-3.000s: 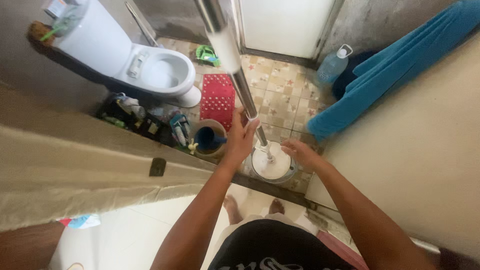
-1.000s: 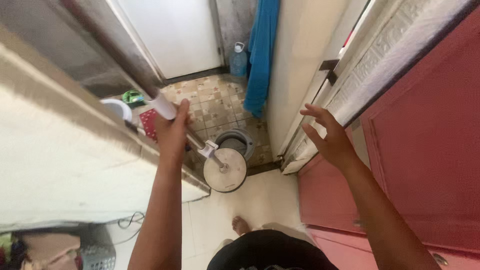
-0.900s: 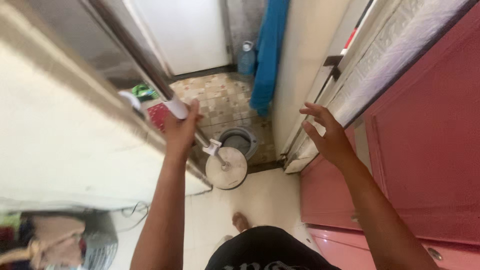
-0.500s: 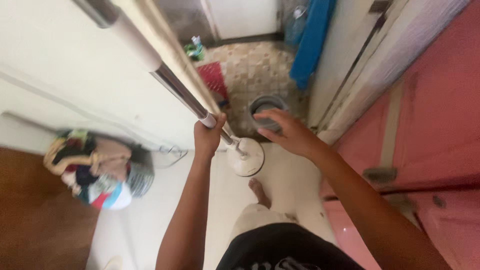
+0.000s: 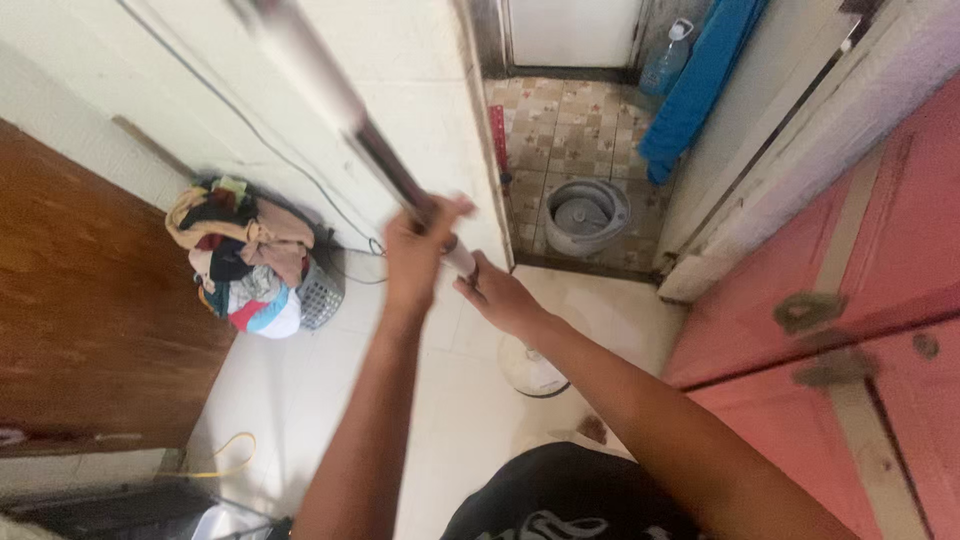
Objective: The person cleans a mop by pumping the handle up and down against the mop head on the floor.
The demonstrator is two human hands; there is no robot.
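Observation:
Both my hands grip a long metal mop handle [image 5: 330, 90] that slants up toward the top left. My left hand [image 5: 415, 255] is wrapped around the shaft higher up. My right hand [image 5: 495, 295] holds it just below, close to the left one. The round white mop head [image 5: 530, 370] rests on the pale tiled floor below my hands, partly hidden by my right forearm. A grey spin bucket [image 5: 587, 215] stands on the patterned bathroom floor beyond the doorway.
A basket heaped with clothes [image 5: 250, 265] sits against the white wall at left, beside a brown wooden door [image 5: 80, 300]. A red door [image 5: 850, 290] is at right. A blue towel [image 5: 695, 85] and a plastic bottle [image 5: 665, 55] are in the bathroom.
I have stepped back out of the bathroom. The mop head left the bucket and now rests on the pale floor. My right hand, free before, has closed on the handle under the left.

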